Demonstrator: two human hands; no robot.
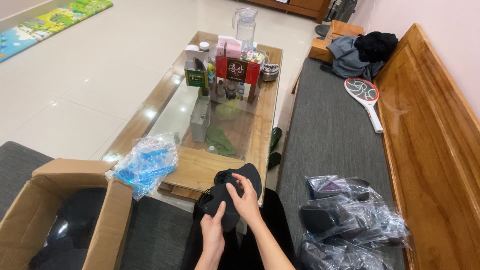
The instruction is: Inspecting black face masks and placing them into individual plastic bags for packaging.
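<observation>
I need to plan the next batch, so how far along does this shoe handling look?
Looks done: a pile of bagged dark items lies on the bench at the person's right. In hand: both the left hand and right hand hold a pair of black shoes, unbagged, over the lap. Left: the cardboard box holds more dark items, and a stack of clear bags sits on the table corner.

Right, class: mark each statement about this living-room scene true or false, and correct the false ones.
1. Both hands, left hand and right hand, hold a black shoe. True.
2. The cardboard box is taped shut. False: its flaps are open.
3. A racket-shaped swatter lies on the grey bench cushion. True.
4. The clear jug stands on the floor. False: it stands on the glass-topped table.
</observation>
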